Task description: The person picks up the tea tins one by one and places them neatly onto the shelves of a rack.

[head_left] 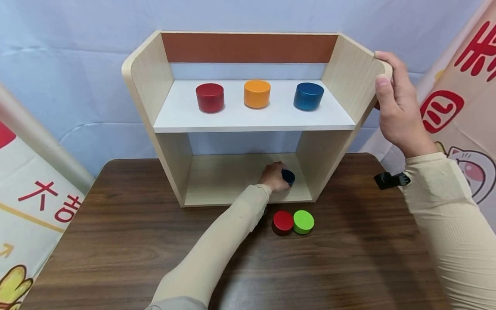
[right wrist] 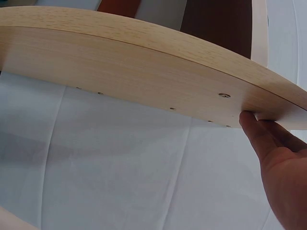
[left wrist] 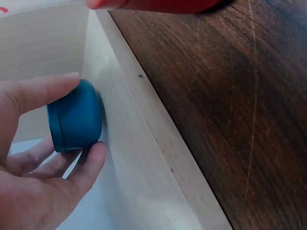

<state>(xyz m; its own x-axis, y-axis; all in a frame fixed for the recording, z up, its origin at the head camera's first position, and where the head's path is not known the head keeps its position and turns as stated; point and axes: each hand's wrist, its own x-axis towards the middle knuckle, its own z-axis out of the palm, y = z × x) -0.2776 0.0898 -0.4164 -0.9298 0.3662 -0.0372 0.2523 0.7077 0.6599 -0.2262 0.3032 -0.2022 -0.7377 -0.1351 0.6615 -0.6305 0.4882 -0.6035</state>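
My left hand (head_left: 276, 176) reaches into the shelf's (head_left: 232, 178) lower bay, grip pinching a blue tin (left wrist: 75, 117); my right hand (head_left: 397, 105) clasps its top corner.

Head view looks down on the shelf (head_left: 248, 120); wrist views (close) share it.

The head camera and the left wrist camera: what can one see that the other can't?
Only the head view shows the whole wooden shelf, the red tin, orange tin and blue tin on its upper board, the red and green tins on the table, and the right hand gripping the shelf's side. Only the left wrist view shows the fingers pinching the dark blue tin close up. Both show the left hand, that tin, the shelf and the table.
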